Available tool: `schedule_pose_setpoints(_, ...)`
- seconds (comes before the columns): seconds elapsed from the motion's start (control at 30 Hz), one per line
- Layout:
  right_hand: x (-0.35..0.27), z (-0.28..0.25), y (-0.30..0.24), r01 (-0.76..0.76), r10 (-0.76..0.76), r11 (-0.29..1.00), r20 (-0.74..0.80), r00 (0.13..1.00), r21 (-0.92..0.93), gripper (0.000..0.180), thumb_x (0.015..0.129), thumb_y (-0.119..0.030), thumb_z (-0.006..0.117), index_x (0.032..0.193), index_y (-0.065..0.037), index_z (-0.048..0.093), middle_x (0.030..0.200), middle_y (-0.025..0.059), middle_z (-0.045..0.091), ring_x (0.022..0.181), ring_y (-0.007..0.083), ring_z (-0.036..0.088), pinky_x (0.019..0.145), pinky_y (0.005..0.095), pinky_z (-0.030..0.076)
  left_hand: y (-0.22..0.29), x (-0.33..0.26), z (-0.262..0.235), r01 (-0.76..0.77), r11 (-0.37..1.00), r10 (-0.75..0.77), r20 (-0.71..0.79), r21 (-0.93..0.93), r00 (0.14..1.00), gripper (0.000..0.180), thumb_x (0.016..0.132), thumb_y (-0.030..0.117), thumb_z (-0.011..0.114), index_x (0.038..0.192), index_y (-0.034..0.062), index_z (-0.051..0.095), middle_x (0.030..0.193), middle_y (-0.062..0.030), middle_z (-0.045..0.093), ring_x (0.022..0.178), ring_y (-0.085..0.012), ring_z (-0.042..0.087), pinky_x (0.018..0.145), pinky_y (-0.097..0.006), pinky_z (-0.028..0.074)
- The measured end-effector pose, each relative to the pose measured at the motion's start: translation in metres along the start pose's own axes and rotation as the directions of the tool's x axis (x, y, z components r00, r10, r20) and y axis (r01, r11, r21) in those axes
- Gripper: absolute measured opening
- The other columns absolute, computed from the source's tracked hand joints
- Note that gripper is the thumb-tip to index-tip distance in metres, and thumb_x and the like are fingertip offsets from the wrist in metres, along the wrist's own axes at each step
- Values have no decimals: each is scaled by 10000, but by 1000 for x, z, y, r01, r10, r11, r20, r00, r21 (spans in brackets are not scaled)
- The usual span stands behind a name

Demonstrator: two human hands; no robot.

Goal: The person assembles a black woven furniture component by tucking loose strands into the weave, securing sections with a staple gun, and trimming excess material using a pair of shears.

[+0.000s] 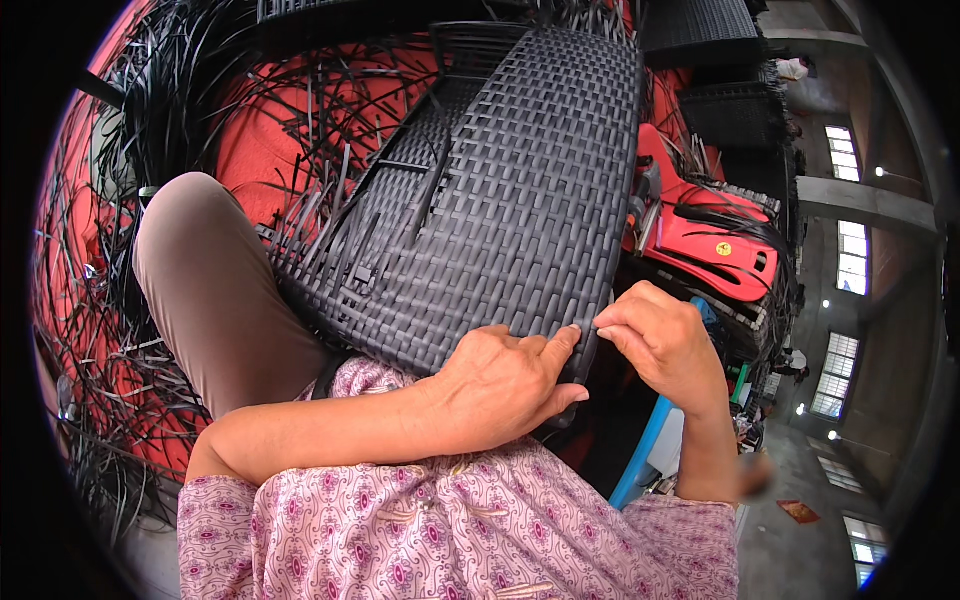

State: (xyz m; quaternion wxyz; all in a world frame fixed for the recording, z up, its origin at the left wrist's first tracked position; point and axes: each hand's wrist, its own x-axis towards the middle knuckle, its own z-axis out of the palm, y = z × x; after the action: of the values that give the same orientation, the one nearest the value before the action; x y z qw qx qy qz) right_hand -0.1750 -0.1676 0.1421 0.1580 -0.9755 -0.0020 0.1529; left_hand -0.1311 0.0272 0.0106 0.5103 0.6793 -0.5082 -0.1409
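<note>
Blk strip-woven panel point(530, 200), ridged txtr

Black woven panel point(530, 180), left grip point(500, 385) touching, right grip point(660, 335) pinched alongside

Woven panel point(540, 190) in front, left hand point(500, 380) on near corner, right hand point(660, 340) beside, strips point(168, 125) left of panel

Round yellow emblem point(723, 249) with a dark mark, on red plastic piece point(735, 280), no lettering readable
</note>
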Motion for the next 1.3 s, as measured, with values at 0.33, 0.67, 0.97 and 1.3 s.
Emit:
schedule_pose_setpoints(0.33,-8,8,7,34,-30,999,-89,996,40,159,829,15,763,976,-21,716,878,111,658,743,255,667,624,349,525,4,5,-3,69,993,-63,66,-94,996,622,964,424,679,1326,-71,577,757,-137,687,622,-328,643,617,-418,496)
schedule_pose_setpoints(0.67,-1,-4,13,93,-93,996,17,995,15,169,853,-9,754,1007,-61,711,866,98,596,744,286,665,628,386,532,7,5,-9,31,995,-28,41,-89,999,575,939,340,712,1277,-106,582,698,-137,685,623,-304,688,615,-410,538)
schedule_pose_setpoints(0.97,16,-6,28,122,-142,974,97,985,188,148,854,5,712,994,-41,705,874,102,628,771,286,675,661,370,546,9,5,-9,75,994,-71,51,-80,996,545,937,337,715,1267,-78,589,730,-151,689,630,-327,677,627,-416,535)
schedule_pose_setpoints(1.3,4,11,8,198,-213,970,-97,972,-140,198,785,-3,762,954,-49,670,863,83,603,747,271,656,653,379,540,13,3,-1,48,997,-50,37,54,998,609,930,395,720,1308,-62,581,696,-79,652,581,-257,629,597,-370,490)
